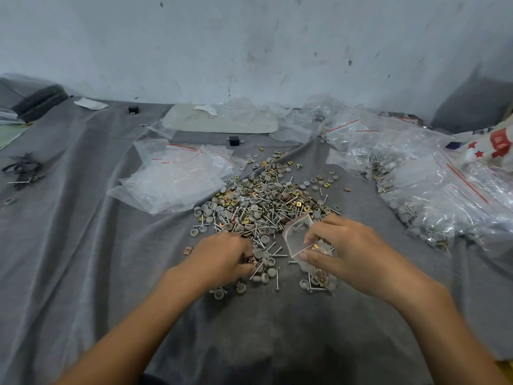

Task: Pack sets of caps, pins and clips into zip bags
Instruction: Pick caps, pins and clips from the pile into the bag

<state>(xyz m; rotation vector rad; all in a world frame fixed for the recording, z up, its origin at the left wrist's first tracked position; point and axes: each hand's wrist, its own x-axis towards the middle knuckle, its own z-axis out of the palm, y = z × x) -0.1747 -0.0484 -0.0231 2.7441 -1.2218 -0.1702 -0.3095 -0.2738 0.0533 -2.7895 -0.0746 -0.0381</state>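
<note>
A grey cloth (83, 245) covers the bench. At its middle lies a loose pile (266, 201) of grey caps, metal pins and brass clips. The left hand (222, 257) sits at the pile's 7 o'clock edge, fingers curled down and closed round a few coppery clips (253, 263). The right hand (341, 245), at the pile's 5 o'clock, pinches a small zip bag (301, 237) between thumb and fingers. The bag's mouth gapes toward the pile, and a few caps and a clip show through its lower part. Empty bags (177, 176) lie stacked at 10 o'clock of the pile and filled bags (444, 190) are heaped at 3 o'clock. A pale tray (219, 120) lies at 12 o'clock near the wall.
</note>
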